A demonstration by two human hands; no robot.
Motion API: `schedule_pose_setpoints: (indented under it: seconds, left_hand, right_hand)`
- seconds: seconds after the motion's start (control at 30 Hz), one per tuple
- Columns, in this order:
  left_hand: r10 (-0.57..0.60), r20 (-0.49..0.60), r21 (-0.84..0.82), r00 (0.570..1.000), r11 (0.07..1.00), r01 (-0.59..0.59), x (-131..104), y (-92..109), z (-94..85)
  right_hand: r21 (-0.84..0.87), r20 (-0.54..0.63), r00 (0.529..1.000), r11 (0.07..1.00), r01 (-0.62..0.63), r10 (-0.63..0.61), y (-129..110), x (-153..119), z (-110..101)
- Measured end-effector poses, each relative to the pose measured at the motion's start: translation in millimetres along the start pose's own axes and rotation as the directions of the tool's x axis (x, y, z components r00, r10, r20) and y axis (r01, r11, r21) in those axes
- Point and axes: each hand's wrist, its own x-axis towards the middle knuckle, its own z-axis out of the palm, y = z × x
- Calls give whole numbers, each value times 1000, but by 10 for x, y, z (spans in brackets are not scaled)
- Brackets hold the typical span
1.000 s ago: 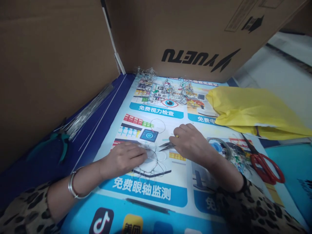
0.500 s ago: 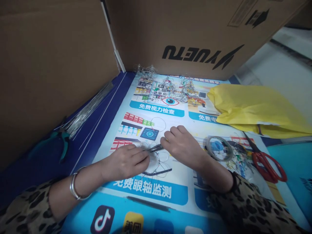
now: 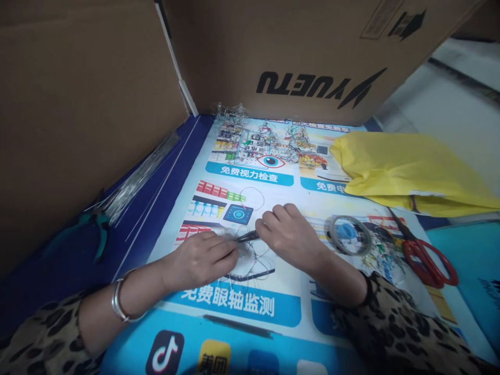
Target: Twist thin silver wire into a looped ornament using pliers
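Observation:
My right hand (image 3: 291,234) is closed in a fist around dark needle-nose pliers (image 3: 248,237); the handles are hidden inside the palm. The jaws point left and meet the fingertips of my left hand (image 3: 207,255), which is pinched on thin wire. Fine looped wire (image 3: 253,260) with a few small coloured bits spreads out under and between the hands, resting over the printed sheet. Exactly where the jaws bite the wire is too small to tell.
Tangled wire pieces (image 3: 297,140) lie at the back before a cardboard box (image 3: 312,41). On the left are teal-handled pliers (image 3: 102,234) and a bundle of straight wires (image 3: 136,179). To the right sit a tape roll (image 3: 367,242), red scissors (image 3: 427,263) and a yellow bag (image 3: 410,166).
The plier jaws look closer together than before, where a gap showed between them. Both hands stay nearly in place, and the whole view has shifted slightly.

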Motion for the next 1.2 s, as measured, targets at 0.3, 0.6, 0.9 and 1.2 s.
schedule_pose_setpoints:
  seconds: [0.3, 0.6, 0.9, 1.2]
  left_hand:
    - [-10, -4, -6, 1000, 1000, 10, 4, 7, 17]
    - [-14, -9, 0, 1000, 1000, 15, 0, 15, 17]
    - [-17, -2, -21, 1000, 1000, 17, -4, 17, 23]
    - [-63, 8, 20, 998, 998, 62, -53, 31, 74]
  right_hand:
    - [11, -43, 998, 999, -35, 36, -45, -22, 68]
    - [-3, -85, 994, 998, -62, 62, -82, -42, 118]
    - [15, -53, 996, 997, -76, 77, -87, -46, 123]
    - [12, -21, 997, 997, -78, 78, -84, -60, 141]
